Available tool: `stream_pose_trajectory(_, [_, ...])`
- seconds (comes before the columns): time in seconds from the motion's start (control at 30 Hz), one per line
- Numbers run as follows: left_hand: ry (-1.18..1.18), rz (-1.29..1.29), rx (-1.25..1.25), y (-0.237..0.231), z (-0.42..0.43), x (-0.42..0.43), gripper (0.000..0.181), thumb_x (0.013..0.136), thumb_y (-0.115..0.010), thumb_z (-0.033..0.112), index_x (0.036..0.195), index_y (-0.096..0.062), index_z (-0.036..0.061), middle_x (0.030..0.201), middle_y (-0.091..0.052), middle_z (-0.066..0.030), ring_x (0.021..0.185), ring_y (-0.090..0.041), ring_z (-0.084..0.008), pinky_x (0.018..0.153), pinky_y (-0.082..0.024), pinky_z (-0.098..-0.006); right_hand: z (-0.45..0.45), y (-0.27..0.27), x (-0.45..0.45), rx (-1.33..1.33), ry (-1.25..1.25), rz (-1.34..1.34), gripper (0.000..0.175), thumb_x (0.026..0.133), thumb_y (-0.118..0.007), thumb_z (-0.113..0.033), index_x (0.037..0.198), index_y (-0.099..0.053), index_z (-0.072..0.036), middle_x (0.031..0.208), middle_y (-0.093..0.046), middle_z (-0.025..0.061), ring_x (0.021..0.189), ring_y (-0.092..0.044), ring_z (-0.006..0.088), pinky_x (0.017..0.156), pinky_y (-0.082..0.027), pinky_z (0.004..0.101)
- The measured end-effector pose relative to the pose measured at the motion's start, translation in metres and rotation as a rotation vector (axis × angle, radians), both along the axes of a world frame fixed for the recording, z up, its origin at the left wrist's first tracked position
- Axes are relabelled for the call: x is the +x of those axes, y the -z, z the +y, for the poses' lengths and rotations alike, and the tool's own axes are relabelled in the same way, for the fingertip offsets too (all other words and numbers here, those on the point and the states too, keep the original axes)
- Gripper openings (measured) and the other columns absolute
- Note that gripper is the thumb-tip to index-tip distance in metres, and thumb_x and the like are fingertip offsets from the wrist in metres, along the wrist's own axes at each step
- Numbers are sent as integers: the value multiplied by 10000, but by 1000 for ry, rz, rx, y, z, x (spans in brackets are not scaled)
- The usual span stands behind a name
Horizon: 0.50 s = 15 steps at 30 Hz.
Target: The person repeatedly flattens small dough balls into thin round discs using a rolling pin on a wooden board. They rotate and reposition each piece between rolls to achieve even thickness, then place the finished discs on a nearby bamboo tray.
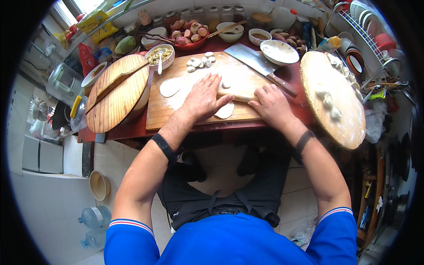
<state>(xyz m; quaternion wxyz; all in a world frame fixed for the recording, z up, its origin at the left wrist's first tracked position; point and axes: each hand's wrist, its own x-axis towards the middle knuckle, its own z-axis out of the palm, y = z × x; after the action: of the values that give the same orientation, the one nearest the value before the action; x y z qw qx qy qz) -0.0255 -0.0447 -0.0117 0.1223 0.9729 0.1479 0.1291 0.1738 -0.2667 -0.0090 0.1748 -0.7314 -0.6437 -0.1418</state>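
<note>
A wooden rolling pin [241, 96] lies across a floured wooden board [185, 117]. My right hand [273, 104] curls around its right end. Over the left end rests my left hand [203, 97], fingers stretched forward and thumb along the pin; the palm hides that end. Under and in front of the pin shows a flat round dough wrapper [225, 111]. Just beyond the pin is a small dough piece [226, 84]. Another rolled wrapper [170, 87] lies left of my left hand, and several dough pieces [200, 62] sit near the board's far edge.
A cleaver [250, 59] lies at the board's far right, by a bowl of flour [279, 52]. Right, a round board [331, 82] bears several dumplings [328, 100]. Left, a wooden lid [116, 96] stands beside a bowl of filling [154, 54] with a spoon [160, 63].
</note>
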Motion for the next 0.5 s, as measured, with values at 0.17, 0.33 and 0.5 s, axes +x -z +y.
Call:
stream_pose_trajectory(0.17, [46, -306, 133, -9, -5, -27, 931, 1132, -574, 672, 1700, -464, -57, 1716, -527, -306, 1662, -407, -482, 1392, -296, -564, -13, -6, -4, 58, 36, 95, 294, 1028, -809, -310, 1073, -664, -58, 1080, -676, 165, 1064, -662, 397, 956, -572, 496])
stream_pose_trajectory(0.33, [83, -181, 203, -4, -31, -62, 922, 1097, -674, 621, 1683, -478, -63, 1759, -467, -281, 1678, -387, -467, 1393, -303, -582, -46, -9, -27, 51, 24, 127, 292, 1010, -825, -264, 1091, -658, -38, 1076, -665, 174, 1063, -653, 409, 957, -568, 504])
stream_pose_trajectory(0.5, [69, -46, 182, 7, -43, -58, 1017, 1075, -669, 664, 1719, -420, -82, 1804, -400, -295, 1724, -304, -454, 1421, -254, -549, -51, -3, -31, 11, 27, 48, 331, 984, -853, -278, 1141, -677, -46, 1127, -663, 168, 1117, -648, 392, 991, -572, 487])
